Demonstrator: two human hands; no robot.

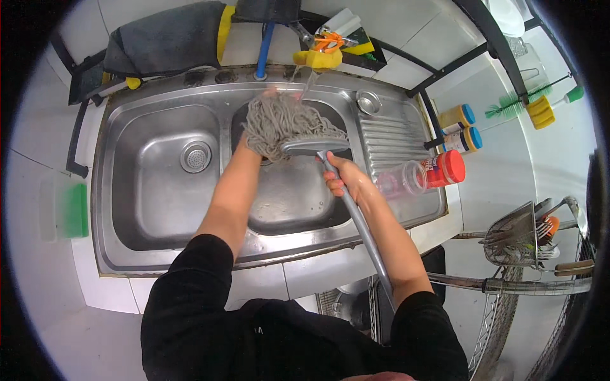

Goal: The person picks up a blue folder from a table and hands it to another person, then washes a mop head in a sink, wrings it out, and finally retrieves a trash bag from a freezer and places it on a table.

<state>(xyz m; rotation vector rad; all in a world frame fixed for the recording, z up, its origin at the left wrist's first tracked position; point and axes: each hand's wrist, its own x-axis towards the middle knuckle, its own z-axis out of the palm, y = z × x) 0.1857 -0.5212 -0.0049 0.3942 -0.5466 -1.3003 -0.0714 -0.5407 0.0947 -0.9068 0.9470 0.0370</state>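
Observation:
My right hand (344,175) is closed around the grey handle of a string mop (290,119), just below its flat plastic head. The mop's grey strands hang over the right basin of a stainless steel double sink (286,202). My left hand (271,93) is mostly hidden behind the strands; only a little skin shows at their far edge, so its grip cannot be told. Water runs from the faucet, which has a yellow piece (318,59) at its outlet, down by the strands.
On the ribbed drainboard stand a metal sink strainer (369,102), a clear plastic jar (402,180) and a red-lidded jar (443,169). A dark cloth (164,40) hangs on the rack behind the sink. A wire basket of utensils (512,238) is at the right.

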